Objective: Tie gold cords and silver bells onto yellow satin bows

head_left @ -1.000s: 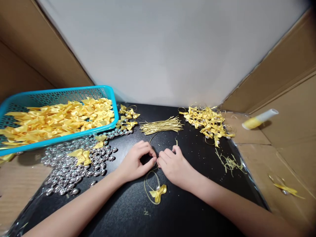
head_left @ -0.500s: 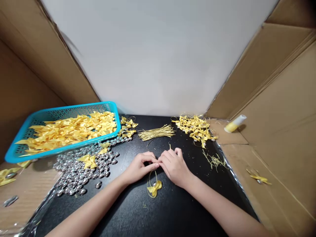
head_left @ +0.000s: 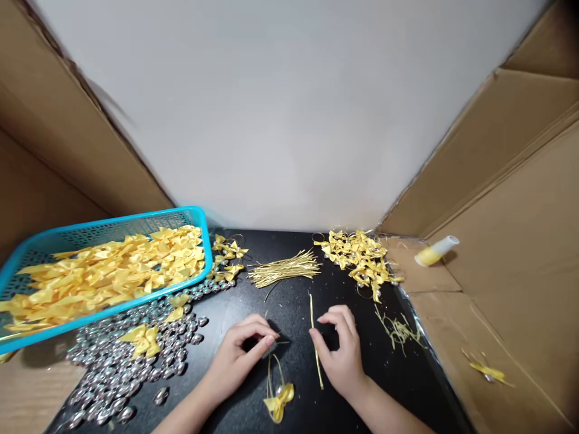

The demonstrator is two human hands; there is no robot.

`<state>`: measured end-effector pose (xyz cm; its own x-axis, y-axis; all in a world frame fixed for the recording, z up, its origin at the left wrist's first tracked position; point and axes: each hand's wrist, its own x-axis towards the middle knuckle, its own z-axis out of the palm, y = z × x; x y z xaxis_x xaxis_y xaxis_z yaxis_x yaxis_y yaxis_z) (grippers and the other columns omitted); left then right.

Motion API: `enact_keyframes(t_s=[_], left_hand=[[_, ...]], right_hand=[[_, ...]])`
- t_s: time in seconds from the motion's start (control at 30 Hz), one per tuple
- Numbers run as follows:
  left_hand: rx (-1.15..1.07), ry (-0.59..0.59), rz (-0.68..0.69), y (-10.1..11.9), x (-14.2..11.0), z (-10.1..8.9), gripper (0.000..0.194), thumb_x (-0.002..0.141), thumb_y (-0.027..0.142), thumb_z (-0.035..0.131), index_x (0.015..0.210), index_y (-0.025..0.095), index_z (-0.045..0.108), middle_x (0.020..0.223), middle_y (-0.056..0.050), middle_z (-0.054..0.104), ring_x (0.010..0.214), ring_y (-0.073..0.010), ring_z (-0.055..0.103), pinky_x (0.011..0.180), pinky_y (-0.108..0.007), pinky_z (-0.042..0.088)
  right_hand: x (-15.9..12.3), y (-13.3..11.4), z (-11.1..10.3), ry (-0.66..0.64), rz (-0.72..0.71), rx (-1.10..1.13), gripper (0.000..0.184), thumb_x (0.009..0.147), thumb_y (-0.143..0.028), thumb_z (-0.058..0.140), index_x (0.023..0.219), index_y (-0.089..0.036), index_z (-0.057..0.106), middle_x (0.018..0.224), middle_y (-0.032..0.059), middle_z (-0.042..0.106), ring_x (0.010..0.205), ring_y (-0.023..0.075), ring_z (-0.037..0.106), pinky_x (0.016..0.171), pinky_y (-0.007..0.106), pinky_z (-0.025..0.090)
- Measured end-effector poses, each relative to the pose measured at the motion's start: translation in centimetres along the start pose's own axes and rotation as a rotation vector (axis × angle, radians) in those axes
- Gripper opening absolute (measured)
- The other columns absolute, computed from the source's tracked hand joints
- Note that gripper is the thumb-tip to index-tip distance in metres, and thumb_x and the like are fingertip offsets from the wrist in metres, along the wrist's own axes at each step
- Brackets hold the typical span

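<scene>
Two-handed pinch has parted: left hand [head_left: 235, 357] narrowed on the cord [head_left: 279, 367] of a yellow bow [head_left: 278, 402], right hand [head_left: 344, 357] wide beside gold strand [head_left: 317, 361], suggesting one-handed cord control.

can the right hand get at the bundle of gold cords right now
Probably yes: the bundle of gold cords lies uncovered beyond the right hand, with black tabletop between them and only a thin gold strand near the way.

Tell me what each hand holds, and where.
The left hand appears to pinch the cord loop at the end away from its yellow bow. The right hand is open, gripping nothing; whether its thumb touches the gold strip is unclear.
</scene>
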<state>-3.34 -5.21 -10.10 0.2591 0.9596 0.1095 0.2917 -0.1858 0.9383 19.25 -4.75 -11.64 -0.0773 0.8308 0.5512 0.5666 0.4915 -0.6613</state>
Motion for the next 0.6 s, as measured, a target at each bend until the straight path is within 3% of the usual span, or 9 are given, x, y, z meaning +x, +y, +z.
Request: enact_keyframes(t_s=[0.17, 0.33, 0.6], left_hand=[[0.005, -0.021, 0.011, 0.1, 0.2, 0.2, 0.023, 0.09, 0.033, 0.057, 0.078, 0.019, 0.071, 0.076, -0.005, 0.067, 0.073, -0.0173, 0.061, 0.069, -0.029, 0.046], [-0.003, 0.035, 0.076, -0.2, 0.3, 0.3, 0.021, 0.088, 0.033, 0.06, 0.076, 0.019, 0.07, 0.076, -0.003, 0.065, 0.073, -0.0165, 0.059, 0.07, -0.029, 0.044], [0.029, 0.058, 0.165, 0.7, -0.1, 1.5, 0.032, 0.086, 0.043, 0.058, 0.074, 0.015, 0.068, 0.078, -0.004, 0.064, 0.074, -0.0162, 0.058, 0.071, -0.029, 0.045]], right_hand=[[0.3, -0.2, -0.1, -0.036, -0.008, 0.013, 0.007, 0.086, -0.014, 0.053, 0.084, -0.021, 0.053, 0.083, 0.0028, 0.054, 0.081, 0.0195, 0.053, 0.073, 0.034, 0.041], [0.7, -0.3, 0.2, -0.057, -0.011, 0.095, 0.006, 0.082, -0.017, 0.059, 0.077, -0.019, 0.062, 0.079, 0.0031, 0.06, 0.078, 0.0192, 0.054, 0.076, 0.036, 0.039], [0.8, -1.0, 0.4, -0.12, -0.07, 0.25, 0.008, 0.077, -0.021, 0.069, 0.083, -0.02, 0.074, 0.08, 0.0035, 0.066, 0.08, 0.0189, 0.057, 0.08, 0.037, 0.042]])
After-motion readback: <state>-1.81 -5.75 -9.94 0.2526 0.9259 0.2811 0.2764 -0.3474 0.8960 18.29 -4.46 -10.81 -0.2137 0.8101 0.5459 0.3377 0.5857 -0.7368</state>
